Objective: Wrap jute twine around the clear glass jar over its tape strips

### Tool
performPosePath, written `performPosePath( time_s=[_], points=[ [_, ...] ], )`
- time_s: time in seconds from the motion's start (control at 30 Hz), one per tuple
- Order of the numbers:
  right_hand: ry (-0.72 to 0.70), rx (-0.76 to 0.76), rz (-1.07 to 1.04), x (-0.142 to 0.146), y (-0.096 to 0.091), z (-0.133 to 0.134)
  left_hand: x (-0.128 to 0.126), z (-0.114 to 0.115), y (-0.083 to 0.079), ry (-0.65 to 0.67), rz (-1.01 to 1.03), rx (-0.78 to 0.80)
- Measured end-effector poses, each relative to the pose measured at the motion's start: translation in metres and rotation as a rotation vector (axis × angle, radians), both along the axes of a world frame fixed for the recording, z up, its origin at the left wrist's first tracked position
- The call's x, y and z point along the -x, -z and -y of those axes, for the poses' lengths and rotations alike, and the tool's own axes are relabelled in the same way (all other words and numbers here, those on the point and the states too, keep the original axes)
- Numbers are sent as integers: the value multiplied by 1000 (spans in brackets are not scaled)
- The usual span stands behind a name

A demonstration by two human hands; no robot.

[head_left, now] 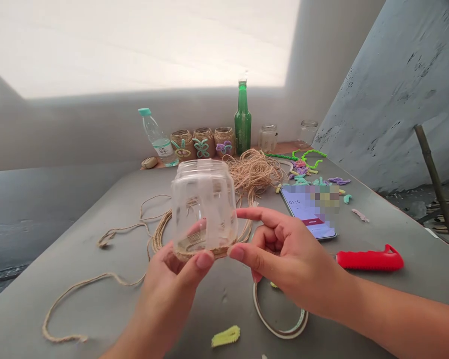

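Note:
A clear glass jar (204,209) stands nearly upright above the table, with a narrow band of jute twine (187,255) wound around its base. My left hand (175,279) is closed around the bottom of the jar, thumb in front on the twine band and fingers behind. At the jar's lower right, my right hand (284,244) presses its thumb to the twine. Its index finger stretches to the jar's side while the other fingers curl in. Behind the jar, a loose coil of twine (160,232) is partly hidden, and a twine end trails left.
At the back stand a tilted water bottle (160,142), several twine-wrapped jars (203,143), a green bottle (243,122) and two bare jars (268,138). A twine heap (258,172), phone (303,209), red-handled tool (370,259), pale ring (284,334) and yellow fuzzy piece (225,336) lie around.

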State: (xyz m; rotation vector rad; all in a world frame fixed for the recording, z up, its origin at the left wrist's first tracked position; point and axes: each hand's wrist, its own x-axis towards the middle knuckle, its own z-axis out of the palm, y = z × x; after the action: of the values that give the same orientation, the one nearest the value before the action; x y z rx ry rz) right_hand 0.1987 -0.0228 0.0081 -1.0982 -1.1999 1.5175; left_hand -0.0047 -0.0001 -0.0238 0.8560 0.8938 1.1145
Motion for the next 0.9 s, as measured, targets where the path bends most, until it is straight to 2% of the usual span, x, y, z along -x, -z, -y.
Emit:
performPosePath(
  time_s=[0.23,0.47,0.57,0.63,0.7,0.73,0.9],
  points=[
    [-24,-57,34,-7,-6,-4,-8,-5,-18,43,116,-44],
    [-52,7,-2,-7,-3,-7,-4,3,-20,131,259,26],
    [-127,35,-55,-9,1,-9,-3,3,-21,221,318,52],
    [-190,48,-108,-11,4,-11,-4,2,-21,295,306,72],
    [-186,51,-141,-13,6,-13,-6,1,-19,321,240,71],
    [-152,47,-143,-13,6,-14,-7,0,-18,304,192,52],
    [65,-26,-22,-8,4,-14,-8,-2,-6,48,15,-73]
  ],
)
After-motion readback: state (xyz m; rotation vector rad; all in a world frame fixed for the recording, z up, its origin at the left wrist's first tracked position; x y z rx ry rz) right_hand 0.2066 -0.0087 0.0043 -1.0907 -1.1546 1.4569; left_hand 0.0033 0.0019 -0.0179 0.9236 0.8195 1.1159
